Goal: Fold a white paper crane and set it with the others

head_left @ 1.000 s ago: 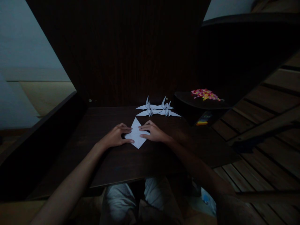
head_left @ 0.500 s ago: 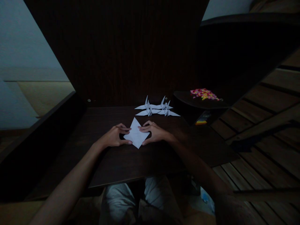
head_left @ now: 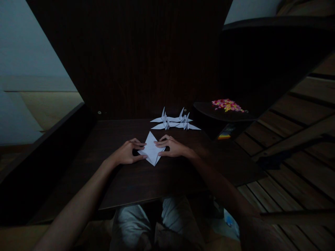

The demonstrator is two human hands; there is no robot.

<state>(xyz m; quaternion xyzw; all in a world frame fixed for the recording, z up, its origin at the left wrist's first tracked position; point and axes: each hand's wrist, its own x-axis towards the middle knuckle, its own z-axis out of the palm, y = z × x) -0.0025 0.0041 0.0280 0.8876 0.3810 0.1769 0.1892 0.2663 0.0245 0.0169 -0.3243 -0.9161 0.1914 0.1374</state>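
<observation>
A diamond-shaped sheet of folded white origami paper (head_left: 151, 148) lies flat on the dark table between my hands. My left hand (head_left: 128, 151) holds its left corner, with fingertips on the upper left edge and the thumb on the lower left. On the other side, my right hand (head_left: 172, 146) grips the right corner; its fingers press on the upper right and its thumb lies on the lower right flap. A fold line shows along the lower right edge. Just behind the paper stand several white origami cranes (head_left: 170, 122), wings spread.
The dark wooden table (head_left: 125, 188) has a raised side board (head_left: 52, 139) on the left and a tall back panel. A small corner shelf (head_left: 206, 109) at right carries a pile of small pink, red and yellow pieces (head_left: 227, 104). Below it sits a yellow-orange item (head_left: 224, 137).
My right thumb has moved up and inward on the paper, and the lower right flap now shows a folded edge. My left hand has stayed in place.
</observation>
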